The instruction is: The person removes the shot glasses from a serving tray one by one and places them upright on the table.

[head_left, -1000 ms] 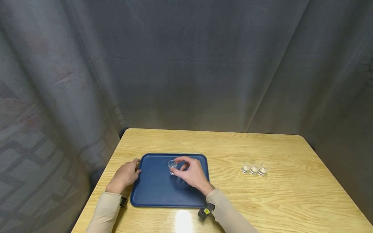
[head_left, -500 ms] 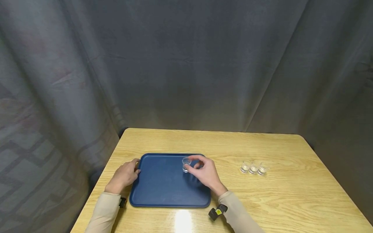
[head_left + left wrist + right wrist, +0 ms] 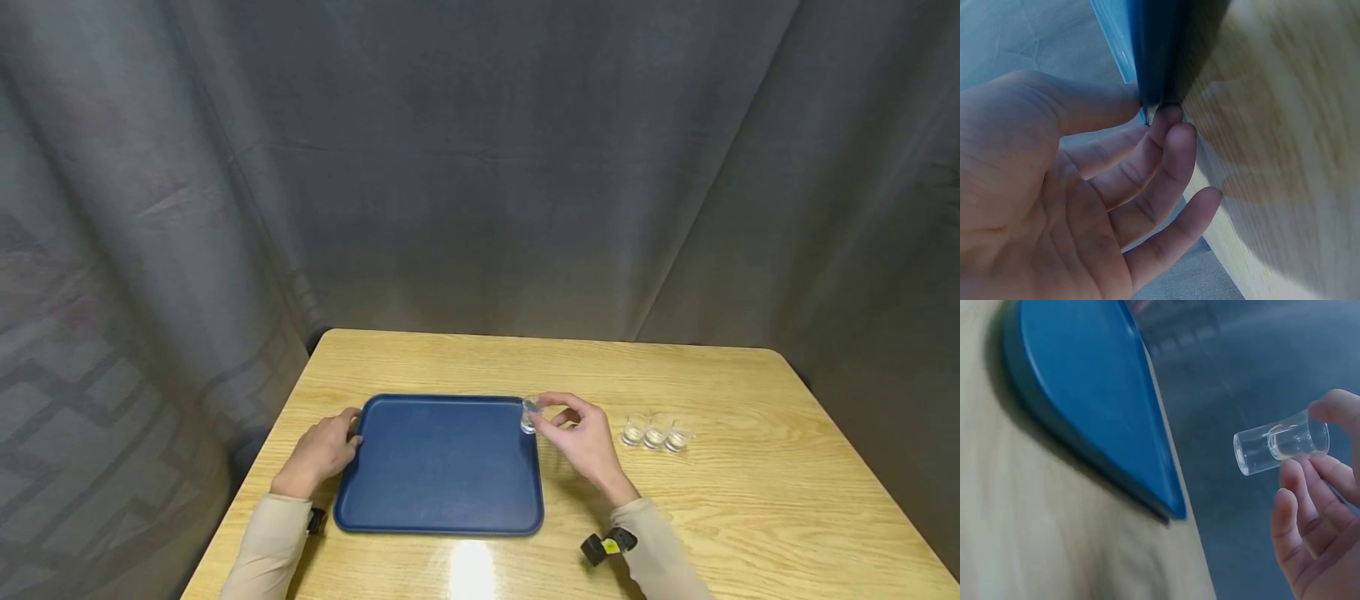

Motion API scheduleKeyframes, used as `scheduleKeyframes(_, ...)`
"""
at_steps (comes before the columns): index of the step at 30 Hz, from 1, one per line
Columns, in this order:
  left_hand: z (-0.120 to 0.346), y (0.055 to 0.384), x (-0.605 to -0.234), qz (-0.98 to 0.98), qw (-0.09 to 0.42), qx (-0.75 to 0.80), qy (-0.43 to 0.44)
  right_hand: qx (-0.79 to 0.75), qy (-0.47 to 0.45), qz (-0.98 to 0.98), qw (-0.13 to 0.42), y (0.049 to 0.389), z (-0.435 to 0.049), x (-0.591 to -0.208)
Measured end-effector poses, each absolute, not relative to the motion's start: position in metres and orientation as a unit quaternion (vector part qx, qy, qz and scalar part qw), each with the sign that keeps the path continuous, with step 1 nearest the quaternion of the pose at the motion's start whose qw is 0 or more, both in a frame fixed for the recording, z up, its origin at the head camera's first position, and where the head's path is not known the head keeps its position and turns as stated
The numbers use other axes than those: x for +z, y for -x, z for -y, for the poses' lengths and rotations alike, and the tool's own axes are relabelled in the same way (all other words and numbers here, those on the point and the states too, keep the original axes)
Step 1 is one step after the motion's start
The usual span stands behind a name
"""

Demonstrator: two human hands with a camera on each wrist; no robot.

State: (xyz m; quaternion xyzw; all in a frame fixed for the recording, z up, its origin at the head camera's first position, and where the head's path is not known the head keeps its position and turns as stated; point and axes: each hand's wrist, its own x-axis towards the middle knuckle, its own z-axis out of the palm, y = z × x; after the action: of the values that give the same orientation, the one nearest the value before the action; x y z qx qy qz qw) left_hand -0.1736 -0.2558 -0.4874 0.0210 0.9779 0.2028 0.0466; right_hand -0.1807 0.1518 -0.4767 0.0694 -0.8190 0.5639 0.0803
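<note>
A clear shot glass [image 3: 528,419] is pinched between the thumb and fingers of my right hand [image 3: 588,440]. In the head view it overlaps the far right corner of a blue tray [image 3: 442,471]. The right wrist view shows the shot glass [image 3: 1260,449] raised off the tabletop, with fingertips at its rim end. My left hand [image 3: 318,457] grips the tray's left edge. Close up, in the left wrist view, the thumb lies on one side of the tray rim [image 3: 1157,50] and a fingertip on the other.
Three more clear shot glasses [image 3: 653,434] stand in a close row to the right of the tray and right hand, on the wooden table [image 3: 720,500]. Grey curtains [image 3: 487,167] hang behind the table and along its sides.
My right hand has carried the shot glass rightward from over the middle of the tray to its far right corner. The left hand and the tray have stayed in place.
</note>
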Motion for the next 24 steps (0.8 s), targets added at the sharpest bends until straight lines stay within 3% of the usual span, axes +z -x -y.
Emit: scheduleKeyframes(24,0.264,0.174,-0.487,-0.977,0.065,0.203,-0.006,0.521,0.038,0.832,0.186,0.176,-0.270,-0.460)
